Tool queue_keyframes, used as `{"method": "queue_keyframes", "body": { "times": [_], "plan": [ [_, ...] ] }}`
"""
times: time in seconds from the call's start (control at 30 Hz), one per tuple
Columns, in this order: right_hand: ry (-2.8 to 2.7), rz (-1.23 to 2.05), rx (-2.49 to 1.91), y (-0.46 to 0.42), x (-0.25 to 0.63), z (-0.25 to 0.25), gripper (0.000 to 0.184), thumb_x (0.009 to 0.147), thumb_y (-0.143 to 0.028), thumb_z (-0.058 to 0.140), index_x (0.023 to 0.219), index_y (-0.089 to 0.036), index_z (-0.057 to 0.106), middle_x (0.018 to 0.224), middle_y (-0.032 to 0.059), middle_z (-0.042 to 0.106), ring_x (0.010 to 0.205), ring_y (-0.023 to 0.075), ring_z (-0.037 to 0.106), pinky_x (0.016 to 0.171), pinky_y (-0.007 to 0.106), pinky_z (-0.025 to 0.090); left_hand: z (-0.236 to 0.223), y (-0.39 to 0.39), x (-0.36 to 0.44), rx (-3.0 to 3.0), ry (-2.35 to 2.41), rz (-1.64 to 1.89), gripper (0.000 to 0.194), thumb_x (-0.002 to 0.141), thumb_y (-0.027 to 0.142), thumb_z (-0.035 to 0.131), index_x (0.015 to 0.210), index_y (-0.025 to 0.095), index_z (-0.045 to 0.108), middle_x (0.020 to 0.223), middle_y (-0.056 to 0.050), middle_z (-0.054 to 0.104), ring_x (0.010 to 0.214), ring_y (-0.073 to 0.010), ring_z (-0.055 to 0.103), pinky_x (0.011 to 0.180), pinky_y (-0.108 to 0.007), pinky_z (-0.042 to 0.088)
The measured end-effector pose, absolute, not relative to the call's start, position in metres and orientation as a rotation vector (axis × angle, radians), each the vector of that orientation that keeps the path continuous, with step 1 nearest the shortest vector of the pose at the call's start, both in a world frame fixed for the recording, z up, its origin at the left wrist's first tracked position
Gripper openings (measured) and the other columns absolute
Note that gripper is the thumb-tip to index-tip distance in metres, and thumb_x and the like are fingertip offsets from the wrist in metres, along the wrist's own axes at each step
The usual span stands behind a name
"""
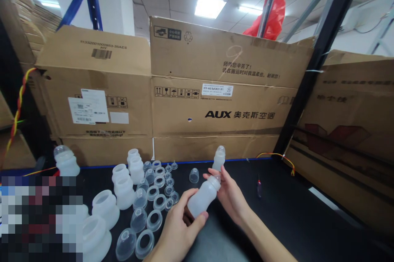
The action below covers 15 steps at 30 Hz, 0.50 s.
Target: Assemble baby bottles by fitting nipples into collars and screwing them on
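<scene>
Held bottle: the milky, waisted bottle (200, 202) is between my hands above the table (234, 233), tilted, its narrower top end towards my right.
Left hand: my left hand (176, 229) is wrapped around the body, thumb on the near side, fingers curled on the other.
Right hand: my right hand (232, 199) is at the top end, fingers partly spread around it; whether they pinch the rim, I cannot tell.
Step in hand: steadying the body and handling the top, as I judge it.
Move calls for: firm left support, light right fingertips, top kept square to the neck.
Bottle material: frosted, probably plastic; smooth, rounded shoulders above a pinched waist.
Open bottles: cloudy, wide-mouthed bottles (123, 193), upright to my left.
Caps: clear, glossy domes (138, 220) in a row beside them.
Rings: translucent flat collars (152, 242), each with a round hole.
Teats: small, pale, flanged pieces (174, 166), grouped beyond the rings.
Single cap: one clear dome (193, 176), near a topped bottle (219, 158).
Backing: creased brown cardboard (215, 131), matt and printed.
</scene>
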State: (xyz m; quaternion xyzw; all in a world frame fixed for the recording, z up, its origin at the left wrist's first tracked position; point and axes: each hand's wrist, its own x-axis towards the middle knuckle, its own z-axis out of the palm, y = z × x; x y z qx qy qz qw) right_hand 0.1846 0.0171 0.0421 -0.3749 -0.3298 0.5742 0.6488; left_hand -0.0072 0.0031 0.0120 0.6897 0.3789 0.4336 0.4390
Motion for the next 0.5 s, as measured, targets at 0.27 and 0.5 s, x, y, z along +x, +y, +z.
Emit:
{"method": "queue_keyframes", "body": {
  "times": [0.27,0.5],
  "plan": [
    [-0.987,0.883,-1.053,0.018,0.183,0.035,0.065,0.069,-0.081,0.073,0.077,-0.017,0.081,0.082,0.013,0.08,0.071,0.0277,0.071,0.061,0.034,0.052,0.011,-0.005,-0.006,1.956,1.127,0.893,0.059,0.073,0.036,0.078,0.129,0.027,0.063,0.109,-0.007,0.077,0.104,-0.0317,0.068,0.095,-0.041,0.049],
    [-1.237,0.962,-0.986,0.013,0.15,0.036,0.081,0.092,-0.082,0.029,0.104,-0.024,0.084,0.109,0.0127,0.079,0.094,0.0312,0.07,0.084,0.043,0.054,0.005,0.005,-0.005,2.018,1.128,0.78,0.078,0.063,0.027,0.084,0.137,0.018,0.062,0.144,-0.017,0.06,0.136,-0.0403,0.05,0.116,-0.055,0.036]
  ]
}}
